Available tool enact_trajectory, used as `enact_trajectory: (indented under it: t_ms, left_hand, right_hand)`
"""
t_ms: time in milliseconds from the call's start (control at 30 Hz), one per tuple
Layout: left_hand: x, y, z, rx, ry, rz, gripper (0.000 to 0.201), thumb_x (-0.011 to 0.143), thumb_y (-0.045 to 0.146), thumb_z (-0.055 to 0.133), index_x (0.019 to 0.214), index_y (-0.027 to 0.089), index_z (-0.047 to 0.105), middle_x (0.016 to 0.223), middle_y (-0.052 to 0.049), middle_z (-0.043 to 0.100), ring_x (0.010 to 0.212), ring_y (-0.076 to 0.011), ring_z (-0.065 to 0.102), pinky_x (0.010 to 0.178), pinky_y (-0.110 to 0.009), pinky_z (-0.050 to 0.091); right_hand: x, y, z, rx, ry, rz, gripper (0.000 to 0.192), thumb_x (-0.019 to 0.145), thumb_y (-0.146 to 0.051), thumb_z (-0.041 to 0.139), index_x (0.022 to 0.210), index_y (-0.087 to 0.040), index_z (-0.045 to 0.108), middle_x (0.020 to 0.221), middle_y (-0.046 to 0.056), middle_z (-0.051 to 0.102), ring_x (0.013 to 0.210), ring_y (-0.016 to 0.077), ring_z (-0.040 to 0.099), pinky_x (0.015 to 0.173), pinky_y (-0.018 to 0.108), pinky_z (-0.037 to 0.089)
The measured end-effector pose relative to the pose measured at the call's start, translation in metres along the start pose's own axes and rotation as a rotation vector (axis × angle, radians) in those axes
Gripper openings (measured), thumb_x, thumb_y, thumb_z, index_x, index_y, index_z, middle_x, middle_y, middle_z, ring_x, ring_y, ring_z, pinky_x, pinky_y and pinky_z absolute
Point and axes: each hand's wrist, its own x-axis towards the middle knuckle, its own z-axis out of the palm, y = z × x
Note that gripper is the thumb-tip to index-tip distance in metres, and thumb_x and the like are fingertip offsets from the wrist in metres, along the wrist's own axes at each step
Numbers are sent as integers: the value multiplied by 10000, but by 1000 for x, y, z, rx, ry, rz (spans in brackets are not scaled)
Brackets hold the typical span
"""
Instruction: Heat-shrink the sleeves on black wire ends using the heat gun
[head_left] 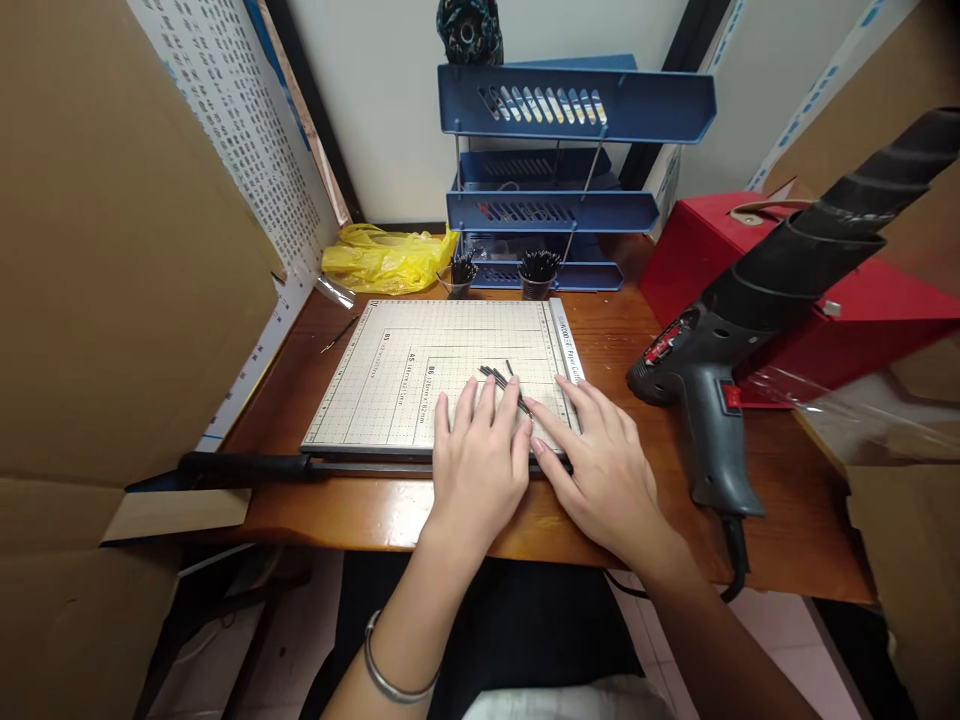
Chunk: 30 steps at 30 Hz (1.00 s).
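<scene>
A paper cutter board (465,330) with printed grid lines lies on the wooden desk, its black-handled blade arm (247,466) along the near edge. Both hands rest on the board's near right part. My left hand (478,455) lies palm down with fingers stretched forward, partly over a small bunch of thin black sticks (495,377). My right hand (600,460) is spread flat beside it, its index fingertip close to the near end of the bunch. Whether a fingertip presses on the sticks is hard to see. What lies beneath the palms is hidden.
Two small cups (535,285) of black sticks stand behind the board, before a blue tiered tray rack (540,212). A yellow plastic bag (386,258) lies at back left. On the right, a heat gun (712,400) stands by a red metal box (847,340). Cardboard (112,250) walls the left.
</scene>
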Motion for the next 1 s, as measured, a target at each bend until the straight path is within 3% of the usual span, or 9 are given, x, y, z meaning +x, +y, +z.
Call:
enact_trajectory:
  t_ms: [100,367,667,1000]
  left_hand:
    - [1,2,-1,46,-44,11,486,1072,337,356,1528,235,492,1578,-145,492,1495,-344,411,1202,-640,311]
    - [2,4,-1,76,-89,-2,501,1078,377,314,1504,217,524,1616,-157,434,1525,-328,363,1215,-643,275]
    - [1,7,-1,79,-62,-10,496,1076,354,312,1509,221,514,1623,-157,419,1526,-323,363,1208,-670,255]
    - [0,5,0,23,-18,2,463,1063,323,362,1477,227,543,1598,-131,462,1507,-329,398,1196,-684,276]
  right_hand:
    - [0,0,0,-9,-4,17,423,1034,-374,468,1413,-285,633,1549,143,499,1417,372,459,1096,565,438]
    - [-3,3,-2,15,-53,-17,429,1052,-348,422,1446,-304,588,1589,126,448,1453,359,418,1111,560,430]
    - [-5,3,1,13,-48,-12,404,1058,-347,407,1400,-280,611,1567,116,484,1449,345,425,1119,555,411]
    - [-5,2,4,-4,-9,-8,441,1045,-372,441,1413,-163,569,1544,142,523,1449,325,427,1124,513,395]
